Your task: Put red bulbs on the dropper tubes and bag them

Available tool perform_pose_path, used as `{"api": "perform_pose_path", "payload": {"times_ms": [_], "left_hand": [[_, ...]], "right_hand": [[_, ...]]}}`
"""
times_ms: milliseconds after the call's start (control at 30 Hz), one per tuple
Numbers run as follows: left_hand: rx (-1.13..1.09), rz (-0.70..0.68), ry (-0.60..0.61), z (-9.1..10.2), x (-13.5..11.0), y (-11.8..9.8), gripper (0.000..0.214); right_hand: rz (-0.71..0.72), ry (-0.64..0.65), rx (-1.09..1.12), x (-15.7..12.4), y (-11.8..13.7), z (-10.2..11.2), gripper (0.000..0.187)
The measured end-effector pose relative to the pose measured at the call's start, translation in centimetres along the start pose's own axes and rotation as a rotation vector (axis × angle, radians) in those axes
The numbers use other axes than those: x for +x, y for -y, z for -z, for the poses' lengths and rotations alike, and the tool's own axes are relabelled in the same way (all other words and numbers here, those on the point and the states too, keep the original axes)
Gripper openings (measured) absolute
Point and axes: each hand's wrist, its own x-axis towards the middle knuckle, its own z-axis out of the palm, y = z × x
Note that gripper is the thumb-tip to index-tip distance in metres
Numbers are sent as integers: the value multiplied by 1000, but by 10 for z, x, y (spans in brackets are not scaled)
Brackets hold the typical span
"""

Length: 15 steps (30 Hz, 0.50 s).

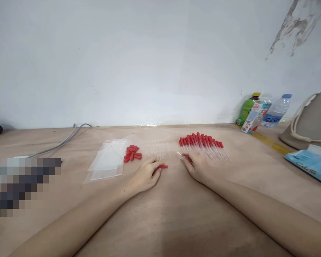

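Observation:
My left hand point(149, 174) is closed on a red rubber bulb point(163, 166), whose end sticks out to the right of the fingers. Between the fingertips of my right hand point(195, 165) is a thin clear glass tube point(179, 154), pointing up and left. A pile of loose red bulbs point(132, 153) lies left of my left hand. Just beyond that hand, a row of clear tubes point(157, 148) rests on the table. Behind my right hand, several droppers with red bulbs point(200, 138) on clear tubes lie side by side, bulbs toward the wall.
Clear plastic bags point(107, 162) lie flat at the left, near a grey cable point(61, 143). Against the wall at the right stand a green bottle point(247, 110), a carton point(253, 117) and a water bottle point(276, 112). A beige bag point(312, 117) and a blue tissue pack point(310, 166) are farther right.

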Motion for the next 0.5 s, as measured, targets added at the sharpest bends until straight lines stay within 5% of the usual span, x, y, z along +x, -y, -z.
{"api": "perform_pose_path", "payload": {"times_ms": [500], "left_hand": [[-233, 161, -85, -11, 2, 3, 22]], "right_hand": [[211, 78, 14, -8, 20, 11, 16]]}}
